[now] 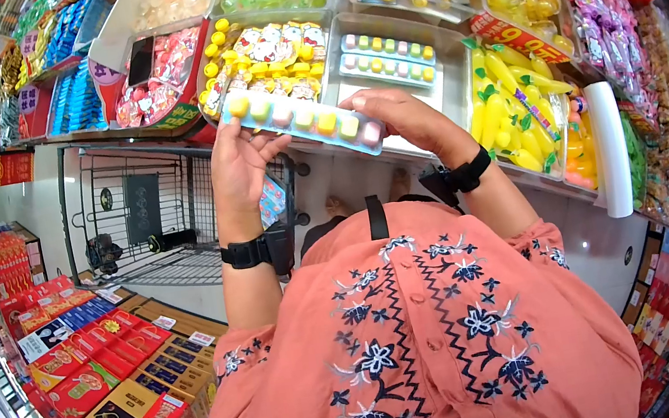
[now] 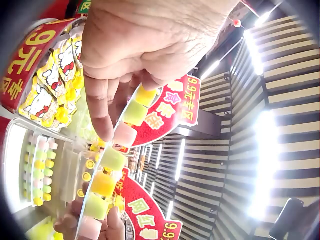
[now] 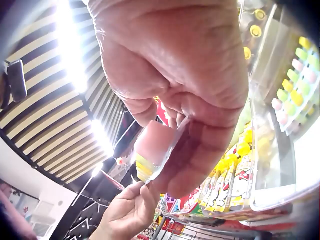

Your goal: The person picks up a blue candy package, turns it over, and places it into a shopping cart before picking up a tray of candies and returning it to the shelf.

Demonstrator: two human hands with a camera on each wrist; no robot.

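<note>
A strip of pastel jelly cups [image 1: 304,118], in yellow, green and pink, is held level over the front of the display bins. My left hand [image 1: 241,171] pinches its left end, with the thumb at the edge and some fingers spread beneath. At the pink end, my right hand [image 1: 412,118] grips the strip between thumb and fingers. In the right wrist view the pink cup [image 3: 155,142] sits close to the right thumb, and the left hand [image 3: 127,212] holds the far end. Similar strips [image 1: 388,58] lie in a clear-walled bin just beyond the right hand.
Yellow-capped cartoon pouches [image 1: 280,48] fill the bin behind the strip. Yellow banana-shaped packs [image 1: 508,96] are at the right, beside a white roll [image 1: 609,150]. A phone [image 1: 142,60] lies on pink packets. A shopping cart [image 1: 143,203] stands at the left, near stacked red boxes [image 1: 96,348].
</note>
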